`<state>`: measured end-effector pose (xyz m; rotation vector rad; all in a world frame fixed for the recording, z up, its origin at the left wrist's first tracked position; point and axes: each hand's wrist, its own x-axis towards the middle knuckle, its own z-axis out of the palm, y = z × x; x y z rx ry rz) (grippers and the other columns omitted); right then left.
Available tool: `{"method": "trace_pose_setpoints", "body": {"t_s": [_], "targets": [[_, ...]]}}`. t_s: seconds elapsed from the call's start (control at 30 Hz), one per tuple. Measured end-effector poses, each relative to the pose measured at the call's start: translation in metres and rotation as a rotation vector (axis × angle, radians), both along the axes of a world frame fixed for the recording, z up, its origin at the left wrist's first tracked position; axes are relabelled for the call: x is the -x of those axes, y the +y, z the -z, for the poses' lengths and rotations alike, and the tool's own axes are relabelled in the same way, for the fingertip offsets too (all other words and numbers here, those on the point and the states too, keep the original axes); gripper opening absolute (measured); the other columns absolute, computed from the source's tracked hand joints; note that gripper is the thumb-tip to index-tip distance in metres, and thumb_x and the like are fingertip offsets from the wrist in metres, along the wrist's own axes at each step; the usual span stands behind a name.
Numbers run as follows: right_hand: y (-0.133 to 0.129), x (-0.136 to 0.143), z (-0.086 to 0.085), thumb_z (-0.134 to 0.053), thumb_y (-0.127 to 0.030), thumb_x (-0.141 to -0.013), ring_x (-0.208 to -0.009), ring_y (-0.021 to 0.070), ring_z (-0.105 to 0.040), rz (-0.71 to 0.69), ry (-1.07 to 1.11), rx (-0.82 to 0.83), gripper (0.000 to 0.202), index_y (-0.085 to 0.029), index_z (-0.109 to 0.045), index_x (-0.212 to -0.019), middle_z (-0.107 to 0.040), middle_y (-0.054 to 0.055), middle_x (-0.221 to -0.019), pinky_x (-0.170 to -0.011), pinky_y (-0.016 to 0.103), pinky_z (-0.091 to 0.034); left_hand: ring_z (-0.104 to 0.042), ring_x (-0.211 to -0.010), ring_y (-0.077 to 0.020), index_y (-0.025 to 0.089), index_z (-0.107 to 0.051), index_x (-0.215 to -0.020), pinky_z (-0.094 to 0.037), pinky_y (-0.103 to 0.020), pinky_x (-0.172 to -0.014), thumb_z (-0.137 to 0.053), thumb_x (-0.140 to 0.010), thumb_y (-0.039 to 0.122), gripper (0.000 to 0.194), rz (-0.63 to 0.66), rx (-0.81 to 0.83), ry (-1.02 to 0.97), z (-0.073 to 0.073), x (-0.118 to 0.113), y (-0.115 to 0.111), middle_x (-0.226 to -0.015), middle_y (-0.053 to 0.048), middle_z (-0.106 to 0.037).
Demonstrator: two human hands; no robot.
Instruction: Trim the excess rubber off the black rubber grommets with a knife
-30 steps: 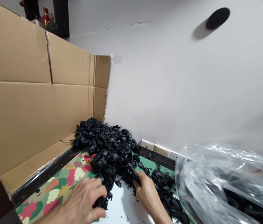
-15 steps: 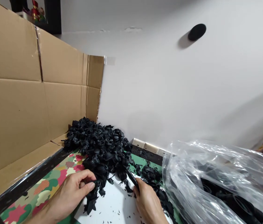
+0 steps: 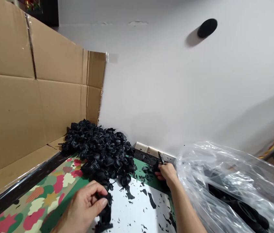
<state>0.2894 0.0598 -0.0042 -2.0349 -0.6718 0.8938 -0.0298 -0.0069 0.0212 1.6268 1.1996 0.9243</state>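
A large heap of black ribbed rubber-like parts [image 3: 103, 145] lies against the wall and the cardboard. My left hand [image 3: 88, 204] is at the heap's lower end, its thumb and fingers closed round a black piece [image 3: 106, 208] with ragged edges. Farther right, my right hand [image 3: 167, 171] is closed on a slim black tool [image 3: 161, 158], which points up and away. Dark scraps lie against the fingers of that hand and partly hide them. Below the heap is a white sheet [image 3: 127, 216] strewn with small black shreds.
Tall cardboard [image 3: 13, 113] stands on the left. A power strip [image 3: 149, 150] runs along the wall. At the right lies a clear plastic bag [image 3: 200, 194] with black parts inside. A patterned sheet [image 3: 37, 200] and a green mat [image 3: 139, 166] cover the work surface.
My right hand has moved right and away with the tool, and the scraps at the white sheet's right side have shifted towards the wall. My left hand has moved slightly right and down.
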Motion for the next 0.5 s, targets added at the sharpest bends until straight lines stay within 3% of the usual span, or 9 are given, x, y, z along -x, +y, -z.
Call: {"method": "trace_pose_setpoints", "body": {"t_s": [0.1,0.23,0.33,0.5], "targets": [[0.008,-0.006,-0.004,-0.059,-0.032,-0.09,-0.099,0.0221,-0.062,0.092,-0.007,-0.076,0.033,-0.018,-0.055,-0.121,-0.059,0.008,-0.121,-0.081,0.042,-0.053,-0.045,-0.057,-0.0129,0.019,-0.066,-0.077,-0.037,-0.023,-0.053,-0.058,-0.07,0.027,0.014,0.068,0.023,0.058,0.008,-0.012,-0.002,-0.066,0.003,-0.049],[0.0,0.002,-0.011,-0.059,-0.032,-0.09,-0.099,0.0225,-0.062,0.074,-0.048,-0.188,0.033,-0.018,-0.056,-0.12,-0.059,0.008,-0.121,-0.081,0.042,-0.053,-0.052,-0.063,-0.0144,0.019,-0.065,-0.073,-0.04,-0.025,-0.06,-0.055,-0.068,0.019,0.011,0.18,-0.032,0.215,0.005,-0.019,0.003,-0.076,0.0,-0.059],[-0.008,0.02,-0.011,-0.058,-0.032,-0.091,-0.098,0.0225,-0.062,-0.034,-0.105,-0.224,0.032,-0.018,-0.057,-0.119,-0.059,0.007,-0.12,-0.081,0.042,-0.053,-0.053,-0.063,-0.0145,0.019,-0.064,-0.072,-0.04,-0.024,-0.06,-0.055,-0.068,0.019,0.01,0.188,-0.036,0.207,0.002,-0.018,0.008,-0.075,0.001,-0.06],[-0.003,0.061,0.01,-0.059,-0.031,-0.09,-0.097,0.0217,-0.063,-0.315,-0.262,-0.087,0.033,-0.017,-0.056,-0.119,-0.06,0.008,-0.119,-0.079,0.041,-0.053,-0.042,-0.046,-0.0119,0.017,-0.063,-0.075,-0.032,-0.022,-0.045,-0.057,-0.069,0.03,0.016,0.042,0.152,0.064,0.005,-0.017,0.013,-0.049,0.007,-0.044]]}}
